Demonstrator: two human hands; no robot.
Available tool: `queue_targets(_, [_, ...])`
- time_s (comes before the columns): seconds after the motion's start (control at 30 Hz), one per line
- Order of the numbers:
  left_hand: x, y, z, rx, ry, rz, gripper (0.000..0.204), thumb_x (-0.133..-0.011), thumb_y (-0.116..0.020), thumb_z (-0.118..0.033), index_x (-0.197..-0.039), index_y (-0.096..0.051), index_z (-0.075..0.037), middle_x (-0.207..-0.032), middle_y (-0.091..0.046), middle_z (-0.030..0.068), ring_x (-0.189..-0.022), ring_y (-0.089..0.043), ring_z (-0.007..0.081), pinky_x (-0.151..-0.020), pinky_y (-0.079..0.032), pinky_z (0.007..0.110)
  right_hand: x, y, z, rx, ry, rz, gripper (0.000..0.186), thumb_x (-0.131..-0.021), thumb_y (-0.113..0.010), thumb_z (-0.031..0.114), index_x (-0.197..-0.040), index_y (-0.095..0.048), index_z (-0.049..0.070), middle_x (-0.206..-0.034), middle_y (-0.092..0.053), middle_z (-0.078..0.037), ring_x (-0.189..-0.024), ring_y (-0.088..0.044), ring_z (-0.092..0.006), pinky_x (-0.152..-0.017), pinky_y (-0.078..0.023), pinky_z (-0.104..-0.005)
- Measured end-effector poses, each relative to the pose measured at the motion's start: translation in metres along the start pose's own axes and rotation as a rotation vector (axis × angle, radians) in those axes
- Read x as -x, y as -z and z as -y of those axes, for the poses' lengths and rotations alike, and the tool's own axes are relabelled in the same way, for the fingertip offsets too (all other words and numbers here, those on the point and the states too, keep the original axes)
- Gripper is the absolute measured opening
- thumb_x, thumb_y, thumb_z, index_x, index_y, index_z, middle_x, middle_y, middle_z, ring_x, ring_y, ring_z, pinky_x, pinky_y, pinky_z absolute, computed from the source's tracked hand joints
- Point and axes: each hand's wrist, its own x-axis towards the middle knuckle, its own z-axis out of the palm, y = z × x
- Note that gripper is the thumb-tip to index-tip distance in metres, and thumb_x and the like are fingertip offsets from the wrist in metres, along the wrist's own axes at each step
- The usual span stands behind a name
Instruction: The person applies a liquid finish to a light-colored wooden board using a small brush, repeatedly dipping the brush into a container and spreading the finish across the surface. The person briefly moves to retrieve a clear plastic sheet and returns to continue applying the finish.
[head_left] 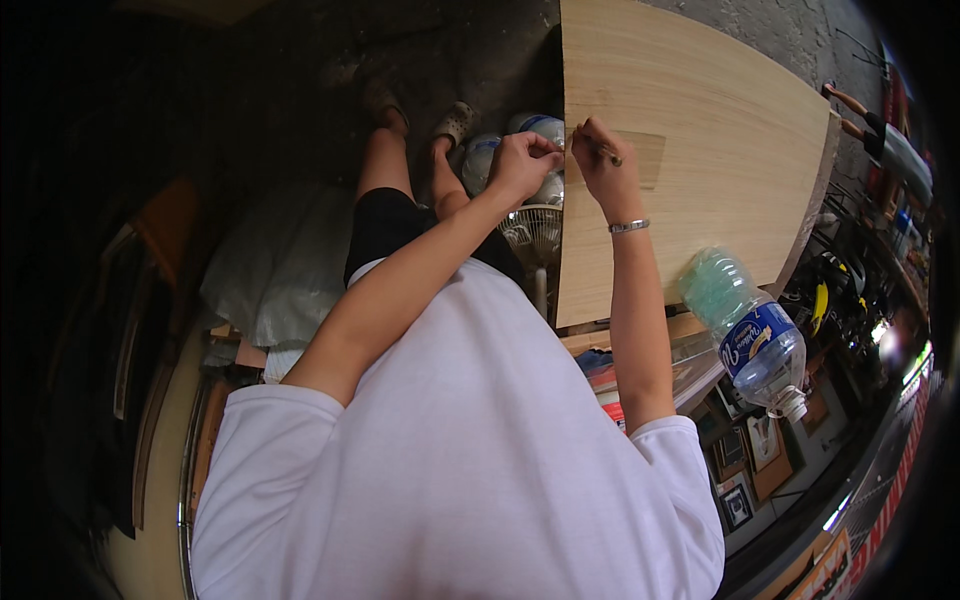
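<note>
1. The left hand is at the left edge of the wooden board. Its thumb and index finger are pressed together in a pinch – I cannot tell if something small is between them.

2. The right hand is over the same board, just beside the left hand; a small gap is between the two. Its fingers are closed around a thin stick-like tool, of which only a short dark end shows. On this wrist is a metal band.

3. The board, pale and with visible grain, extends to the right of the hands. On it, next to the right hand, is a thin rectangular sheet, brownish and close to the board in colour.

4. Near the lower right corner of the board is a big clear bottle with a blue label. Its neck points to the lower right of the view.

5. Beside the left edge of the board, near the left hand, are plastic containers and, below them, a fan with a round wire guard.

6. Far at the right another person is partly visible – well apart from the board.
</note>
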Motion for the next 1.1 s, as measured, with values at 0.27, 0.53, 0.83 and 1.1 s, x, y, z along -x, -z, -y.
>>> queue_targets(0.27, [0.005, 0.007, -0.002, -0.111, -0.077, -0.025, 0.014, -0.078, -0.078, -0.009, -0.087, -0.073, 0.001, -0.079, -0.074, 0.0085, -0.071, -0.068, 0.0127, -0.068, -0.053, 0.026, 0.083, -0.003, 0.008, -0.136, -0.188, -0.108, 0.007, -0.094, -0.063, 0.003, -0.089, -0.057, 0.001, -0.077, -0.066, -0.01, -0.066, -0.064, -0.0176, -0.059, -0.049, -0.028])
queue_targets(0.53, [0.019, 0.037, 0.022, -0.07, -0.008, -0.019, 0.017, -0.081, -0.078, -0.007, -0.094, -0.072, 0.001, -0.084, -0.072, 0.0046, -0.076, -0.066, 0.0103, -0.07, -0.053, 0.025, 0.047, -0.007, -0.038, -0.661, -0.306, -0.397, 0.012, -0.101, -0.059, 0.015, -0.102, -0.057, 0.003, -0.081, -0.067, -0.007, -0.073, -0.064, -0.0106, -0.065, -0.049, -0.0229])
queue_targets(0.83, [0.029, 0.025, -0.006, -0.059, -0.034, -0.036, 0.016, -0.079, -0.079, -0.009, -0.091, -0.074, 0.0, -0.083, -0.074, 0.0069, -0.076, -0.07, 0.0126, -0.071, -0.054, 0.026, 0.048, -0.004, -0.043, -0.631, -0.298, -0.354, 0.013, -0.101, -0.06, 0.014, -0.106, -0.058, 0.002, -0.083, -0.068, -0.007, -0.075, -0.065, -0.0114, -0.065, -0.051, -0.0237])
queue_targets(1.1, [0.029, -0.002, -0.009, -0.275, -0.026, -0.236, 0.017, -0.074, -0.08, -0.013, -0.086, -0.076, -0.002, -0.077, -0.074, 0.0116, -0.069, -0.072, 0.0185, -0.067, -0.055, 0.031, 0.038, -0.005, -0.021, -0.336, -0.195, -0.218, 0.009, -0.098, -0.061, 0.007, -0.102, -0.06, -0.001, -0.085, -0.069, -0.006, -0.072, -0.066, -0.0096, -0.06, -0.05, -0.0216])
